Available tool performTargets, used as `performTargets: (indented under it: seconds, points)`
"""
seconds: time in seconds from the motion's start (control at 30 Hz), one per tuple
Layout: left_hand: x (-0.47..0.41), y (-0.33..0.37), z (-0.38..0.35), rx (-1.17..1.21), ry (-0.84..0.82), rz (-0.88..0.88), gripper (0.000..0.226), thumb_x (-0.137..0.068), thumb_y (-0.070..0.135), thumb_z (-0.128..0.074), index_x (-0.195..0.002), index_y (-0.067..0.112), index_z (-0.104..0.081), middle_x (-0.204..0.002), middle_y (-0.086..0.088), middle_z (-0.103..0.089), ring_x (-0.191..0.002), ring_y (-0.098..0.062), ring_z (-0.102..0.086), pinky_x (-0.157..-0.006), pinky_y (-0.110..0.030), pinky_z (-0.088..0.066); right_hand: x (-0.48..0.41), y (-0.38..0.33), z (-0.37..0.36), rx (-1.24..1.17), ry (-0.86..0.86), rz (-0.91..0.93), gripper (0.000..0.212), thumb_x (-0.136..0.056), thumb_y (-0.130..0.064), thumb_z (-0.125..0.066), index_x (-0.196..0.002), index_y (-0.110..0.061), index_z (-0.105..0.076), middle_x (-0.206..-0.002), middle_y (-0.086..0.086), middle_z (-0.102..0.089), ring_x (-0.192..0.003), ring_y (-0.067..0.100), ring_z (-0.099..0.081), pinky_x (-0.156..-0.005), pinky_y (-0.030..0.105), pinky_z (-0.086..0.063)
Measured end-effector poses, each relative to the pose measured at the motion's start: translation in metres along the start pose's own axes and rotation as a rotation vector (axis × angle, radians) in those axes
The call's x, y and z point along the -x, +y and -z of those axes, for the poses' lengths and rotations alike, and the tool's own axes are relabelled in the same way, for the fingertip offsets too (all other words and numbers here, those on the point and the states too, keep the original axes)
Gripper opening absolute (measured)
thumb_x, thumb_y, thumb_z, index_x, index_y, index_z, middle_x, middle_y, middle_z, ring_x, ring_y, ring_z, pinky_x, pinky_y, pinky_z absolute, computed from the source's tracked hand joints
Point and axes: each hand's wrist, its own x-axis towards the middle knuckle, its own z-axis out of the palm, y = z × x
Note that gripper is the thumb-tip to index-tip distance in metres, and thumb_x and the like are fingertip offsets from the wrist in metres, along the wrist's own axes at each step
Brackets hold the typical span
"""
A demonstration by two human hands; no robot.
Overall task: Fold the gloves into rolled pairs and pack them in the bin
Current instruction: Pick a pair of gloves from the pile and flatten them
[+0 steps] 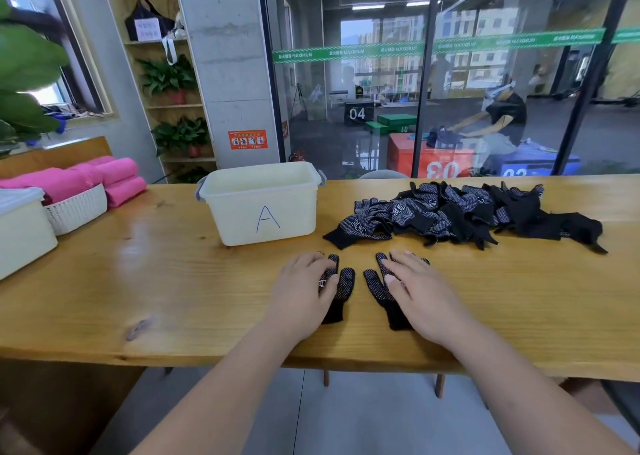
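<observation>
Two black gloves with white grip dots lie flat side by side near the front of the wooden table. My left hand rests palm down on the left glove, fingers straight. On the right glove my right hand lies flat the same way. A pile of several more black dotted gloves sits behind and to the right. The cream bin marked "A" stands behind my left hand, with nothing visible inside.
At the far left stand a white woven basket with rolled pink towels and a lidded cream box. A glass wall runs behind the table. The table's front edge is close below my wrists.
</observation>
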Motion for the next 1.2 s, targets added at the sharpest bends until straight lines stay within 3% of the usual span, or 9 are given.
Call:
performTargets:
  seconds: [0.07,0.17,0.27,0.43,0.6,0.83,0.97,1.07,1.2]
  points:
    - [0.007,-0.005,0.012,0.043,-0.025,-0.040,0.017,-0.104,0.041,-0.061,-0.112,0.034,-0.074,-0.111,0.019,-0.060,-0.112,-0.005,-0.049,-0.094,-0.027,-0.044,0.007,0.009,0.005,0.003,0.055,0.026,0.034,-0.107,-0.045,-0.048,-0.132,-0.036,-0.069,-0.140,-0.020,-0.059,-0.136,0.011,-0.045,-0.114,0.036,-0.041]
    - [0.012,-0.012,0.021,-0.012,-0.184,-0.068,0.012,-0.098,0.048,-0.068,-0.099,0.038,-0.074,-0.096,0.019,-0.058,-0.096,-0.003,-0.053,-0.086,-0.029,-0.050,0.011,0.014,0.003,0.072,0.061,0.038,0.021,-0.103,-0.045,-0.056,-0.110,-0.039,-0.075,-0.113,-0.024,-0.061,-0.113,0.009,-0.051,-0.095,0.034,-0.048]
    - [0.013,-0.019,0.022,-0.008,-0.186,-0.029,0.012,-0.094,0.051,-0.072,-0.097,0.039,-0.073,-0.094,0.019,-0.059,-0.096,-0.003,-0.055,-0.086,-0.031,-0.052,0.009,0.012,-0.002,0.053,0.074,0.066,0.023,-0.104,-0.045,-0.055,-0.116,-0.039,-0.073,-0.117,-0.024,-0.059,-0.113,0.008,-0.050,-0.097,0.033,-0.048]
    - [0.011,-0.023,0.022,-0.019,-0.162,0.002,0.011,-0.094,0.051,-0.073,-0.097,0.040,-0.072,-0.095,0.019,-0.058,-0.097,-0.003,-0.053,-0.087,-0.029,-0.051,0.007,0.009,-0.009,0.032,0.045,0.110,0.039,-0.110,-0.045,-0.040,-0.136,-0.036,-0.068,-0.138,-0.021,-0.057,-0.131,0.005,-0.043,-0.112,0.031,-0.041]
    - [0.009,-0.019,0.015,-0.028,-0.139,0.053,0.008,-0.096,0.045,-0.071,-0.091,0.041,-0.068,-0.091,0.018,-0.058,-0.092,-0.004,-0.053,-0.085,-0.032,-0.051,0.011,0.010,-0.007,0.009,0.069,0.134,0.042,-0.110,-0.047,-0.037,-0.136,-0.036,-0.068,-0.142,-0.024,-0.056,-0.137,0.002,-0.038,-0.115,0.029,-0.036]
    - [-0.009,0.026,0.015,0.390,0.121,0.217,0.010,-0.100,0.037,-0.068,-0.091,0.035,-0.068,-0.085,0.015,-0.068,-0.082,-0.002,-0.062,-0.072,-0.022,-0.048,0.008,0.028,-0.003,-0.507,0.220,-0.034,0.024,-0.106,-0.042,-0.056,-0.116,-0.040,-0.078,-0.118,-0.029,-0.071,-0.119,-0.006,-0.058,-0.105,0.029,-0.046]
    - [-0.023,0.061,-0.009,0.561,0.039,0.182,0.009,-0.097,0.030,-0.071,-0.089,0.032,-0.072,-0.083,0.014,-0.072,-0.080,-0.001,-0.066,-0.072,-0.018,-0.049,0.011,0.024,0.005,-0.614,0.177,-0.033,0.033,-0.101,-0.058,-0.055,-0.105,-0.035,-0.079,-0.103,-0.026,-0.075,-0.104,-0.007,-0.065,-0.093,0.026,-0.048]
    - [-0.025,0.065,-0.030,0.509,-0.103,0.138,0.006,-0.098,0.031,-0.070,-0.093,0.033,-0.073,-0.088,0.017,-0.073,-0.086,0.001,-0.066,-0.083,-0.028,-0.055,0.009,0.028,-0.001,-0.522,0.164,-0.035,0.023,-0.095,-0.058,-0.067,-0.104,-0.040,-0.078,-0.101,-0.026,-0.075,-0.104,-0.004,-0.064,-0.091,0.025,-0.047]
    - [-0.029,0.043,-0.030,0.239,-0.048,0.035,0.008,-0.100,0.037,-0.065,-0.105,0.039,-0.071,-0.100,0.022,-0.069,-0.099,-0.001,-0.062,-0.094,-0.036,-0.053,0.007,0.033,-0.005,-0.509,0.194,-0.103,0.014,-0.091,-0.030,-0.081,-0.098,-0.040,-0.075,-0.101,-0.026,-0.074,-0.101,-0.009,-0.064,-0.093,0.020,-0.050]
